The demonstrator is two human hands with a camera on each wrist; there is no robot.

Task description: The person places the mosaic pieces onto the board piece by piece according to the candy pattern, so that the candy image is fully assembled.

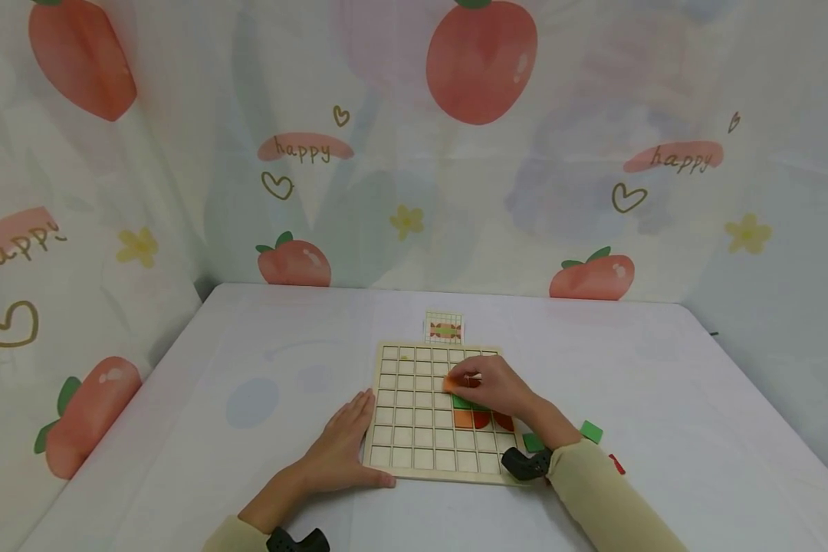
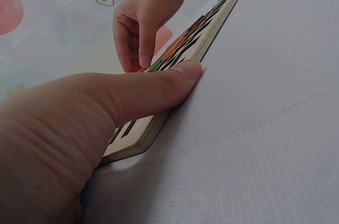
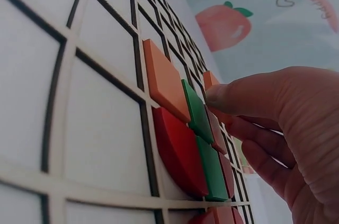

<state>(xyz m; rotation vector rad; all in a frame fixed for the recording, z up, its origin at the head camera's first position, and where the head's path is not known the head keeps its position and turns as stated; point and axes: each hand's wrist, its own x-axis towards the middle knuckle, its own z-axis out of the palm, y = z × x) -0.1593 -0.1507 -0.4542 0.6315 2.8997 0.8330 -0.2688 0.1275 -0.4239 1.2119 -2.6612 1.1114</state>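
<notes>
A square wooden grid board (image 1: 402,458) lies on the table. My left hand (image 1: 341,445) rests at its front left corner, with straight fingers along the left side and the thumb (image 2: 183,73) against the front edge. Over the right half of the board, my right hand (image 1: 497,387) pinches an orange tile (image 3: 210,79) between thumb and fingers, close to the grid. Beside it, green tiles (image 3: 197,112) sit in cells, along with an orange square tile (image 3: 164,78) and red rounded tiles (image 3: 177,152). The right hand partly hides other red pieces in the head view.
A small pattern card (image 1: 445,330) with a printed grid lies behind the board. To the right are loose green tiles (image 1: 592,432) and a red piece (image 1: 617,464), partly hidden by the right arm. A printed cloth backdrop (image 1: 455,192) rises behind the white table.
</notes>
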